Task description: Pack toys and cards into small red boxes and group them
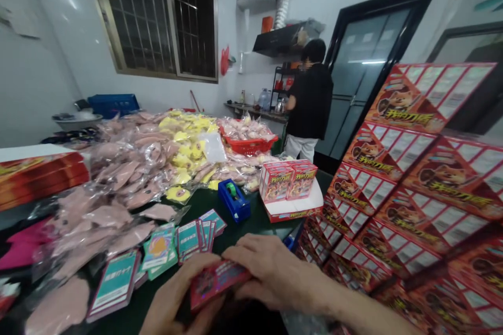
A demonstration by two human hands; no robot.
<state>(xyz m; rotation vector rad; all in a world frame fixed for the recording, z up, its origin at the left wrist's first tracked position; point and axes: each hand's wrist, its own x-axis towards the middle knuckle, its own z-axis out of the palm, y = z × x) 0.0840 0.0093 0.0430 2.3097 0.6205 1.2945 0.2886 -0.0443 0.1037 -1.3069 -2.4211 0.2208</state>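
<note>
Low in the head view, a small red printed box [215,281] is held between both hands. My left hand [176,293] grips its left end, thumb on top and fingers partly hidden beneath. Around the right end my right hand [271,267] is closed, its fingers over the top edge. Just beyond lie stacks of teal-backed cards [118,278], along with more cards [159,248] showing a green and orange face. A blue tape dispenser [233,201] stands farther back. To its right, small red boxes [288,180] stand upright in a white-lined open display carton [296,209].
Bagged pink and yellow flat plush pieces [133,167] cover the left and back of the table. Behind them is a red basket [251,145]. Tall stacks of red display boxes [396,209] rise on the right. A person in black [310,99] stands at the far counter.
</note>
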